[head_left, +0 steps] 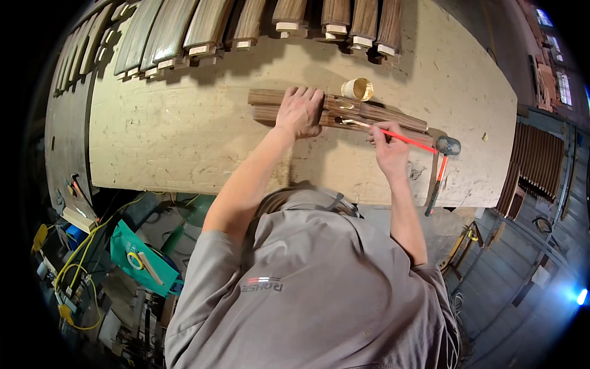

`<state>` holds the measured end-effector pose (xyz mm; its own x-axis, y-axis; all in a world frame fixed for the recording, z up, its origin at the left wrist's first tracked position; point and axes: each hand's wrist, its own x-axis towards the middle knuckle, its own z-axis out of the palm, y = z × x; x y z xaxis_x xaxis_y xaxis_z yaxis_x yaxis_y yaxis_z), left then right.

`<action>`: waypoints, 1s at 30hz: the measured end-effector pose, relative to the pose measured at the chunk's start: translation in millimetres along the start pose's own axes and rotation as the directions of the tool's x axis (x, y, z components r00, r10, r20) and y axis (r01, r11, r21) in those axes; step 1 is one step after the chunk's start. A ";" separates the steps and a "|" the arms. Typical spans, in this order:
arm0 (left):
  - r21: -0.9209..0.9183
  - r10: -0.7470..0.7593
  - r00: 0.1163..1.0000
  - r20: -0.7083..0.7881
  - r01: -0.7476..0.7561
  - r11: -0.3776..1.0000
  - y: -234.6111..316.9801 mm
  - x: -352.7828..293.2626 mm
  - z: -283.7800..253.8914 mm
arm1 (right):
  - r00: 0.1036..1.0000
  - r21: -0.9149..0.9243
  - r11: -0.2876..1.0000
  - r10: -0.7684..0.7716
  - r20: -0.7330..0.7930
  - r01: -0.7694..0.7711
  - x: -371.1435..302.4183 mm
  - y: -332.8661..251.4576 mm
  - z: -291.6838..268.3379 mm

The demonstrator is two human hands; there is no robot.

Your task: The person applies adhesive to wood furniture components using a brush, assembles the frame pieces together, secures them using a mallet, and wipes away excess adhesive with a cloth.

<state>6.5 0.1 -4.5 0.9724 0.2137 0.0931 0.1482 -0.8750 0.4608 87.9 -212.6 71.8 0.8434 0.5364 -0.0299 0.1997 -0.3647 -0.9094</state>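
Observation:
Two brown wooden pieces (393,115) lie side by side across the table, with oval slots cut into their upper faces. Fingers curled over their left part, my left hand (299,112) holds them down. In my closed right hand (391,150) is a thin red-handled brush (405,139). Its pale tip is at a slot in the nearer piece, where cream-coloured, glue-like stuff shows. Another slot, in the farther piece, also has cream stuff in it. Just beyond the pieces, a small cup (350,89) smeared with yellowish residue appears tipped toward the right.
A mallet (448,146) with a black head and red-black handle lies right of my right hand. Curved wooden parts with pale tenons (206,27) line the table's (203,135) far side. Below left are a green bag (138,258) and yellow cables (74,261).

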 end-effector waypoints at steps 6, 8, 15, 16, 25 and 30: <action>-0.053 0.001 0.999 -0.044 -0.004 0.999 -1.3 -3.3 1.7 | 0.889 -0.218 0.927 -0.196 0.414 0.305 25.8 -29.8 2.6; -0.071 0.002 0.999 -0.054 -0.006 0.997 -3.1 -3.3 3.9 | 0.841 -0.356 0.834 -0.214 0.498 0.423 32.5 -42.1 -9.1; -0.051 -0.012 1.000 0.004 0.012 0.999 -2.1 -2.8 0.6 | 0.825 -0.153 0.960 -0.114 0.553 0.235 46.7 -38.3 -1.3; -0.056 -0.009 1.000 -0.008 0.009 0.998 -2.5 -2.3 0.8 | 0.832 -0.204 0.946 -0.102 0.546 0.251 46.8 -40.0 -1.6; -0.091 -0.021 1.000 -0.002 0.020 0.996 -0.7 -0.4 -0.8 | 0.863 -0.514 0.756 -0.131 0.489 0.405 44.0 -57.2 0.1; -0.061 -0.026 0.999 -0.022 0.025 0.998 0.4 -0.7 -1.9 | 0.980 -0.496 0.847 -0.142 0.138 0.192 44.9 -64.0 -23.3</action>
<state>5.5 0.4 -2.7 0.9640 0.2463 0.1005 0.1612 -0.8413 0.5159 124.6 -182.9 138.3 0.7297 0.6825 0.0422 0.5784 -0.5831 -0.5705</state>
